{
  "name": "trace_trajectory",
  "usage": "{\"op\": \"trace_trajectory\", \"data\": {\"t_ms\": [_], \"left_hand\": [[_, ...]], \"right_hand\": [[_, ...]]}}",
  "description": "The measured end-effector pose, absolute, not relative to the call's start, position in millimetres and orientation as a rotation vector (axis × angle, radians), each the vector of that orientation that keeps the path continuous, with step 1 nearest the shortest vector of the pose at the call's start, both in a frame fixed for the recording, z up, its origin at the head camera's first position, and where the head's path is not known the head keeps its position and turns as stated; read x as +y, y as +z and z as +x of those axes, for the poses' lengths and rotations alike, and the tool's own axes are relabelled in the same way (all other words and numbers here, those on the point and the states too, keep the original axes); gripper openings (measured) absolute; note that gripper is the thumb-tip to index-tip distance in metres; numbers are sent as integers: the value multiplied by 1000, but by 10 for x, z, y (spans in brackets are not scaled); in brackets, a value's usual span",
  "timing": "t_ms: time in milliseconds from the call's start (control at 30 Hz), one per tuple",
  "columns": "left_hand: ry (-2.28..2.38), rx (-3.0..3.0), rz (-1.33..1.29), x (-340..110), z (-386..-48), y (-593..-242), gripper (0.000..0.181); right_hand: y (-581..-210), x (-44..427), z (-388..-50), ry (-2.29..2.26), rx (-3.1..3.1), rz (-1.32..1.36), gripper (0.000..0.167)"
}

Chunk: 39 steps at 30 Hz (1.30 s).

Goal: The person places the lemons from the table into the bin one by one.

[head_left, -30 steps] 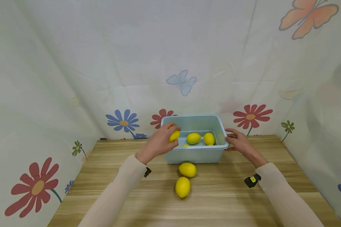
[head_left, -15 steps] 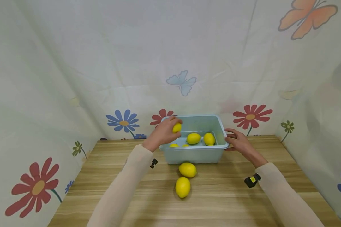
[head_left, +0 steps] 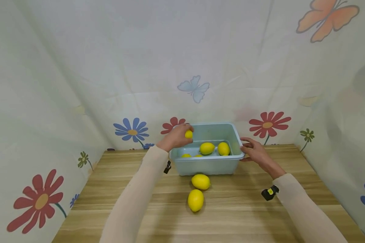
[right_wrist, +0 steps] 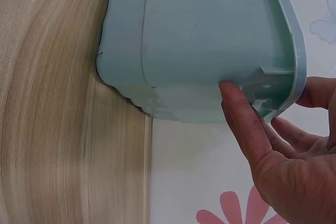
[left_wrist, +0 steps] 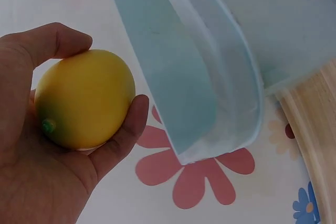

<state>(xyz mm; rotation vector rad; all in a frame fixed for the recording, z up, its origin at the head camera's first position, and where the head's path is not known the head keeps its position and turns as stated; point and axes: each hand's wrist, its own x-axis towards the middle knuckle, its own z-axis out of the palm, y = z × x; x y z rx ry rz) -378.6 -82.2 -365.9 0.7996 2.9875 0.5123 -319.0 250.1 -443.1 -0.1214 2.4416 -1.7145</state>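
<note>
My left hand [head_left: 177, 136] grips a yellow lemon [head_left: 188, 134] over the left side of a pale blue plastic bin [head_left: 205, 166]. In the left wrist view, thumb and fingers curl round this lemon [left_wrist: 86, 98], and its green stem end shows. My right hand [head_left: 257, 154] holds the bin's right rim; in the right wrist view the thumb is at the rim and the fingers [right_wrist: 244, 121] lie against the outer wall. Inside the bin lie a lemon [head_left: 207, 148] and another lemon [head_left: 223, 148], plus lemons partly hidden behind the front wall.
Two lemons rest on the wooden table [head_left: 246, 209] before the bin: a nearer lemon [head_left: 195, 200] and a farther lemon [head_left: 200, 181] close to the front wall. A white curtain [head_left: 140, 67] with printed flowers and butterflies hangs behind and at both sides.
My left hand has risen slightly with the lemon and its forearm has swung to the right, uncovering another lemon at the bin's front left. The right hand has stayed at the rim.
</note>
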Motion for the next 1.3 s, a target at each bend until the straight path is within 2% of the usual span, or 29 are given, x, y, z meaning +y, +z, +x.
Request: {"op": "trace_trajectory", "data": {"t_ms": [300, 867, 1300], "left_hand": [[498, 2903, 684, -746, -3913, -3696, 43], [460, 2768, 542, -663, -3922, -3652, 42], [512, 2817, 649, -658, -3840, -3576, 44]], "right_hand": [[-4408, 2505, -3191, -1712, 2425, -119, 60], [-4449, 2512, -3224, -1706, 2440, -101, 59], [-4436, 2511, -3209, -1691, 2449, -118, 59]]}}
